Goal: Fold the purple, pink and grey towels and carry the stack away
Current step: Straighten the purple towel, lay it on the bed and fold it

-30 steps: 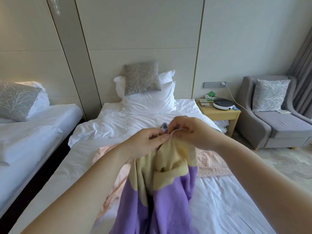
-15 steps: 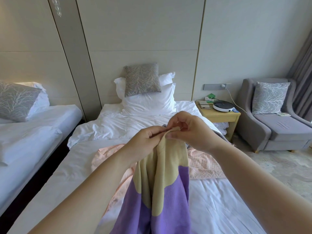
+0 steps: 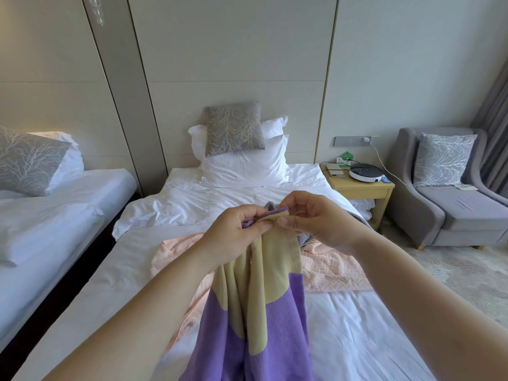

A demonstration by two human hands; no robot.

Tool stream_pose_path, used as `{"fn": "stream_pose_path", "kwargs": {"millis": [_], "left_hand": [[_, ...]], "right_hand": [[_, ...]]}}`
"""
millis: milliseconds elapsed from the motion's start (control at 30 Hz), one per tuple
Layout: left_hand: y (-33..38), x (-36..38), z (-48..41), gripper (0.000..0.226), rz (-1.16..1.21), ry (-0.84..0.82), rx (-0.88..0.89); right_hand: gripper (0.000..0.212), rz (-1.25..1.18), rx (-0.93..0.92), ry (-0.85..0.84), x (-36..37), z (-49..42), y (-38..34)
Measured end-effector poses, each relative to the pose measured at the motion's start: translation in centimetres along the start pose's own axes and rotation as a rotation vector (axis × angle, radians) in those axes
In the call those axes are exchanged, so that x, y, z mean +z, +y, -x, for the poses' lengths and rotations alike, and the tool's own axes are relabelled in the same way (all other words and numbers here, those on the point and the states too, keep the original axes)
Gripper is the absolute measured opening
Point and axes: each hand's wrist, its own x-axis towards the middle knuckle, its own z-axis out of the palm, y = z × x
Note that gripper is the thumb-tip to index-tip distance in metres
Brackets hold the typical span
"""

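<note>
purple towel up in both hands, no fold made yet

purple towel (image 3: 275, 312), with its pale yellow patches, hung bunched from our two hands above the bed (image 3: 371, 339). our left hand (image 3: 233, 235) pinched its top edge between thumb and fingers (image 3: 247, 215). our right hand (image 3: 316, 221) pinched the same edge just beside it, so both hands were clamped on the cloth. we judged that we were feeling along the edge for a corner to spread it by; no fold showed in it. the pink towel (image 3: 338, 268) lay spread open on the bed beneath, unfolded. only a scrap of the grey towel (image 3: 304, 239) peeked out by our right wrist, so we could not tell its state. no stack existed, so nearly all the task was left: three folds, the stacking, the carrying away. against half a second earlier, a purple strip of the edge had turned up between our hands where only yellow had shown, and the hands sat slightly lower in view.
</note>
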Motion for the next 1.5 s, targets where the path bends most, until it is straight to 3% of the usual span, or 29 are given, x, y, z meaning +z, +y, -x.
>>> {"fn": "stream_pose_path", "kwargs": {"millis": [133,167,267,400,567,733,833,933,1033,1200,1333,1500], "left_hand": [[-0.6,-1.1,-0.9,0.006,-0.168,0.115,-0.081],[-0.8,-1.9,-1.0,0.018,-0.284,0.125,-0.131],[-1.5,-4.3,-0.6,0.056,-0.696,0.043,-0.26],[-2.0,-5.4,0.1,0.039,-0.929,-0.036,-0.282],[-1.6,-6.7,0.3,0.022,-0.708,-0.038,-0.32],[-1.0,-6.8,0.5,0.012,-0.263,-0.022,-0.297],[0.0,-5.5,0.3,0.019,-0.253,0.027,-0.202],[1.4,-3.6,0.0,0.028,-0.279,0.062,-0.139],[2.2,-1.8,0.0,0.032,-0.238,0.046,-0.175],[2.5,-0.3,0.2,0.009,-0.162,0.054,-0.172],[2.1,0.0,0.5,0.038,-0.203,0.074,-0.169],[2.1,-0.6,0.4,0.025,-0.312,0.083,-0.057]], "right_hand": [[0.007,0.247,0.014,0.289,-0.5,-0.5,0.0],[0.005,0.269,0.043,0.347,-0.8,-0.6,0.0],[0.01,0.295,0.17,0.368,-1.6,-0.4,0.4],[0.022,0.27,0.293,0.35,-1.4,0.0,1.0],[0.029,0.192,0.328,0.321,-1.3,0.2,0.5],[0.027,0.028,0.325,0.226,-1.2,0.6,0.0],[0.028,-0.213,0.325,0.129,-1.0,0.5,-0.3],[0.043,-0.358,0.325,-0.046,-0.6,0.6,-0.5],[0.035,-0.189,0.261,-0.083,0.3,0.5,-0.5],[0.011,0.025,0.149,0.125,1.4,0.2,-0.3],[0.01,0.106,0.035,0.192,1.8,0.3,0.3],[0.008,0.136,0.007,0.155,1.9,0.1,0.6]]}}
